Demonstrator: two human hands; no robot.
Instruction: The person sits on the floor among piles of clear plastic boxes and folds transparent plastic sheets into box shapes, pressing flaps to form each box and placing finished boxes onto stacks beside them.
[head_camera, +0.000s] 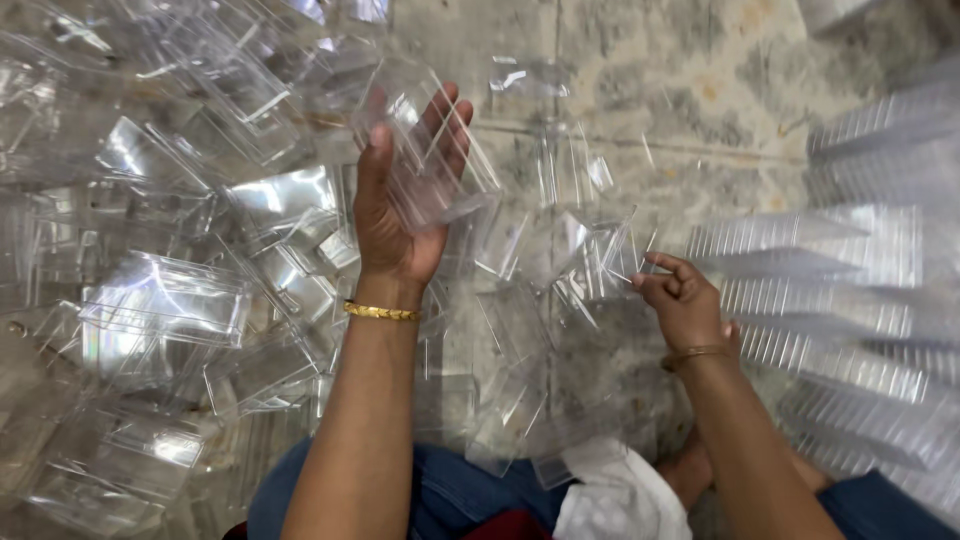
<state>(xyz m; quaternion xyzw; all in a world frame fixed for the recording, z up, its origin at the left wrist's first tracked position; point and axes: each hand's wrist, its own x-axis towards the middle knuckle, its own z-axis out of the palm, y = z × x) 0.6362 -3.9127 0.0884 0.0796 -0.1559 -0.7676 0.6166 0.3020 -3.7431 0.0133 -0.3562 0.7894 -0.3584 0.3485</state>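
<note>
While the left hand (400, 200) is raised with its fingers spread open, a clear plastic box (428, 150) rests against the palm and fingers, tilted, its ribbed inner slots showing through the see-through wall; the thumb sits along the box's left edge, so the hand cradles it rather than clamps it; a gold bangle (382, 312) circles that wrist. Lower right, the right hand (680, 300) is curled, its fingertips pinched together at the edge of a thin clear plastic piece (600, 255). To the left lies a heap of loose transparent boxes (160, 300), colourless and glinting; along the right edge stand stacked rows of clear boxes (850, 300), nested close; between them shows mottled grey stone floor (680, 90); a white cloth (615, 495) lies on the lap.
</note>
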